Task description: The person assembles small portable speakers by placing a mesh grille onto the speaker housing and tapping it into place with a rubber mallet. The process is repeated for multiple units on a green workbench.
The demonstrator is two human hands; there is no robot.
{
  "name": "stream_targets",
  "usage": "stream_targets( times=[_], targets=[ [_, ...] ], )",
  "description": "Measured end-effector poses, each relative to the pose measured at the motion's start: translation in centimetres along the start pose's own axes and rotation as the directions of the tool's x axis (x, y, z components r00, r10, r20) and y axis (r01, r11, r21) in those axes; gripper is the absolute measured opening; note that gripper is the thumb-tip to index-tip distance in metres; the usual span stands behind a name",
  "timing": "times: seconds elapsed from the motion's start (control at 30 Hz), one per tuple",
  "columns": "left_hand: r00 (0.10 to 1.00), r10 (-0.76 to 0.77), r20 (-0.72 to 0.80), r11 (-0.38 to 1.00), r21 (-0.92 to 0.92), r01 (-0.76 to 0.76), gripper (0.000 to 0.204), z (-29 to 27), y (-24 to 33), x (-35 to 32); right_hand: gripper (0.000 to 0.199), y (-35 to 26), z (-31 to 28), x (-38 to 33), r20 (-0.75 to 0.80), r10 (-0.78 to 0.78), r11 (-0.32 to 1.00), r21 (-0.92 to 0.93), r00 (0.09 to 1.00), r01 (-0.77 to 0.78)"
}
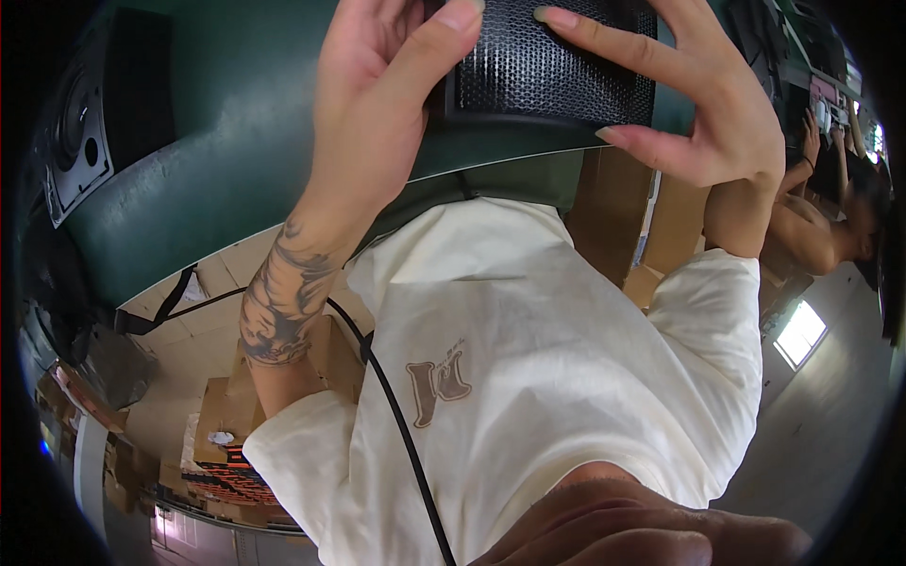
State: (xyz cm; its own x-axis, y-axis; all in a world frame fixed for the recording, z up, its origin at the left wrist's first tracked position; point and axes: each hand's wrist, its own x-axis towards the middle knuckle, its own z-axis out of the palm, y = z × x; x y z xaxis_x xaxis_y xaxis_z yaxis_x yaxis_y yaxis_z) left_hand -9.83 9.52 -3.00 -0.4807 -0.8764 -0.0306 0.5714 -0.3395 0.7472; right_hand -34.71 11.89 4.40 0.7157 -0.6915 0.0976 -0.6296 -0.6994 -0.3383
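1. Look to the near edge of the green table (226,160): black mesh box (538,75) there, partly cut off by the top of the view. Cannot tell whether resting or held just above.
2. Left hand (377,85) at the box's left side, with thumb bent toward the left rim and other fingers curled, partly out of view. Cannot tell whether pinching.
3. Right hand (722,113) spread wide, with one fingertip at the mesh and the thumb by the near rim.
4. Best to bear on the firm rims; mid-mesh, likely to dent under a hard fingertip.
5. Watch the nails: could snag in the holes.
6. Share pressure evenly between both sides, to avoid tipping over the table's near edge.
7. Leave space before the speaker (137,94) at the table's left end.
8. Keep the black cable (366,347), slung across the white shirt (528,330), clear of that near edge.
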Motion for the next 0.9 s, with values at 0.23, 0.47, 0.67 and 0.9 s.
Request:
stream_targets(
  times=[0.23, 0.47, 0.67, 0.9],
  targets=[
    [0.994, 0.072, 0.078, 0.995, -0.07, -0.067, 0.08, -0.1, 0.3, -0.2, 0.066, -0.8, 0.2, 0.2, 0.001, 0.025, 0.999, -0.021, 1.0, -0.025],
    [0.999, 0.04, 0.004, 0.999, 0.001, -0.04, 0.08, 0.3, 0.6, 0.1, 0.07, -2.6, -1.2, 0.8, 0.115, 0.157, 0.987, -0.03, 0.981, -0.155],
    [0.988, 0.123, 0.097, 0.991, -0.072, -0.117, 0.077, -1.4, -1.0, 0.3, 0.084, -2.9, -0.1, 2.8, 0.132, 0.136, 0.974, -0.198, 0.982, -0.109],
    [0.996, 0.088, 0.018, 0.996, 0.032, -0.089, 0.07, -0.6, -1.1, -0.5, 0.076, -2.9, 0.1, 3.3, 0.053, 0.123, 0.992, -0.002, 0.991, -0.123]
  ],
)
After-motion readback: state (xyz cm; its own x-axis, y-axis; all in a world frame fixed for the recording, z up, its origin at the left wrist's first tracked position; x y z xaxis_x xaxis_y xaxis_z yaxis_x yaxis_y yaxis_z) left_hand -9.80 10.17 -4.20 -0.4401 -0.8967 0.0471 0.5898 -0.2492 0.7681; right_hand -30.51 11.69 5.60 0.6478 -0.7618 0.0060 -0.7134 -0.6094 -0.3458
